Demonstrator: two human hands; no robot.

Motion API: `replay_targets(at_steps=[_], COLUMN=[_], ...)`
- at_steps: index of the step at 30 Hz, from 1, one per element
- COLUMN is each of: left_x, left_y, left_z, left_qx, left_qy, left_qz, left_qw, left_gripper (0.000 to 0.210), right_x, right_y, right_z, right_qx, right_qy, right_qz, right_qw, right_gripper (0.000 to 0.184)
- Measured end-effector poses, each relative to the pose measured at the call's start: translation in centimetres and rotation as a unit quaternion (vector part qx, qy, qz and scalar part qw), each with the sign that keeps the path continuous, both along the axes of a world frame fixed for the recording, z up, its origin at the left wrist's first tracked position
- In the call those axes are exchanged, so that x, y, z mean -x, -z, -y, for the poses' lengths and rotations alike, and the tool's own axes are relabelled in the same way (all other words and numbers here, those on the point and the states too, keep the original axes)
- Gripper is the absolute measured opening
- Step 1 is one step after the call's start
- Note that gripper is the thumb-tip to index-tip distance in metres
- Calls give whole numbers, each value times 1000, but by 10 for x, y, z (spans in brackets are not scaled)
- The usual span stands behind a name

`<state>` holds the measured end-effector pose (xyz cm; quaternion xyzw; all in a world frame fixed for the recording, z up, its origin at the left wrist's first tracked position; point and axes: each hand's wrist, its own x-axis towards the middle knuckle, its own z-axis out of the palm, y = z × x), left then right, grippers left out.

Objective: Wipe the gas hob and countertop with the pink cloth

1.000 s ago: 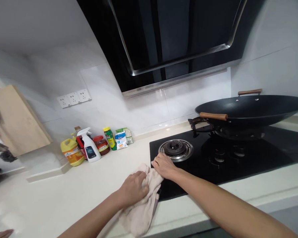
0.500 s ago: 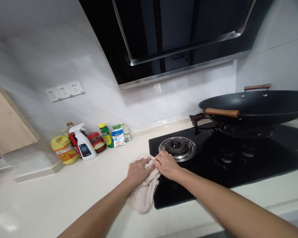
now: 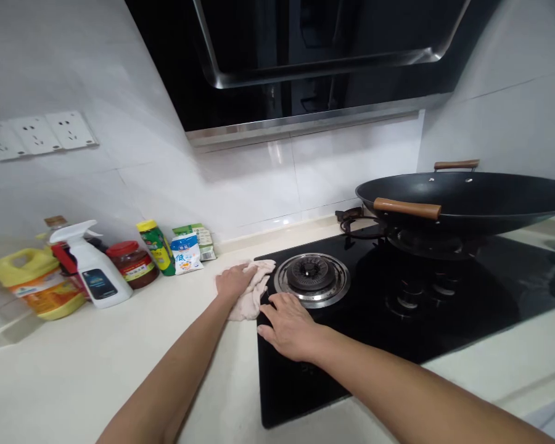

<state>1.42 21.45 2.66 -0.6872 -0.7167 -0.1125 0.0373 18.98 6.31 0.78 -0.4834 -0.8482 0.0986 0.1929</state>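
Note:
A pale pink cloth (image 3: 250,301) lies bunched on the white counter, reaching the back left edge of the black gas cooktop (image 3: 342,345). My left hand (image 3: 234,282) presses down on it, fingers curled into the folds and partly hidden. Just in front of the round left burner (image 3: 312,277) is my right hand (image 3: 287,327), resting at the cooktop's left edge. Its fingers are bent a little and apart, with nothing in them. The cloth is close to its fingertips, but the hand does not hold it.
A large black wok (image 3: 462,197) with wooden handles sits on the right burner. Along the wall at left stand a yellow jug (image 3: 41,287), a white spray bottle (image 3: 95,271), a red-lidded jar (image 3: 132,265), a green container (image 3: 156,248) and small packets (image 3: 186,253). A black range hood (image 3: 305,74) hangs above.
My left hand has slid the cloth away from me along the cooktop's left edge. My right hand has come off the cloth and moved nearer to me. The view has shifted right.

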Motion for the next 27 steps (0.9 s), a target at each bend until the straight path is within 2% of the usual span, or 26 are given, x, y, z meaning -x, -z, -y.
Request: replay_targets(at_steps=[6,9,13,19,27], left_x=[9,12,14,21,38], left_y=[-1,-1,-1,-1,-4], left_z=[-32,-33,-20,25,136], left_qx=[5,9,13,11,18], left_qy=[-18,-17,-16,5,45], left_qz=[10,4,-14,-35,-41], left_qw=[1000,1000,1000,999,998], left_gripper=[63,63,60,50,48], right_x=[-1,-1,-1,-2,-2], right_y=[-7,-7,-5,-5,-8], right_z=[0,0,-1,-4,5], right_qx=[36,27,30,30,21], right_qy=[-4,-6,-11,-16,-18], right_qz=[10,12,4,-4,8], right_qw=[999,1000,999,999,1000], right_gripper=[51,49,51,52,54])
